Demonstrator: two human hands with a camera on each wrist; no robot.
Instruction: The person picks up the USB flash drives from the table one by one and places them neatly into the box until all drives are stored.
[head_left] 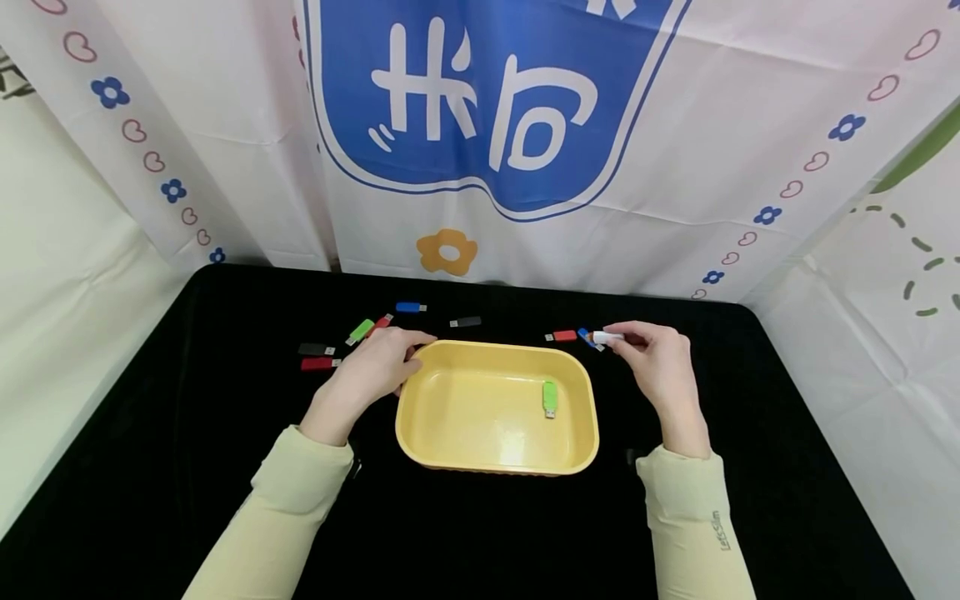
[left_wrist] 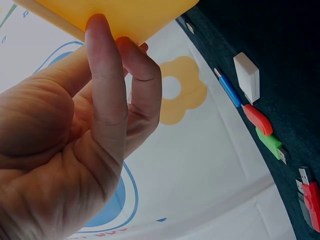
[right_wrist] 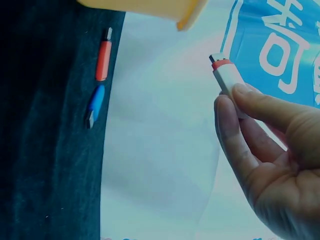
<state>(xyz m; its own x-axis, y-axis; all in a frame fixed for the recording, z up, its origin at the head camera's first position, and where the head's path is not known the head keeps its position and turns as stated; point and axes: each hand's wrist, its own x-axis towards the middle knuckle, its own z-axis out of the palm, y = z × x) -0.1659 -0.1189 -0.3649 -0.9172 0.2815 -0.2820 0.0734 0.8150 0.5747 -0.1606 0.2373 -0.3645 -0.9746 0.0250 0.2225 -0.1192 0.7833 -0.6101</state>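
Note:
My left hand (head_left: 373, 368) pinches the upper left corner of a yellow plastic bin (head_left: 480, 412). Inside the bin, towards its right side, lies one green USB stick (head_left: 550, 397). To the right of the bin, my right hand (head_left: 662, 360) pinches a white USB stick (right_wrist: 230, 79) between thumb and fingers. Its metal plug points away from the fingertips, with a red band at the base. Just left of that hand are a blue USB stick (head_left: 588, 337) and a red USB stick (head_left: 565, 336) on the black cloth.
Behind and left of the bin lie a blue USB stick (head_left: 409, 307), a black one (head_left: 468, 322), a green one (head_left: 362, 331) and several more. A white block-shaped piece (left_wrist: 247, 76) shows in the left wrist view. A printed curtain (head_left: 262, 208) hangs behind the table.

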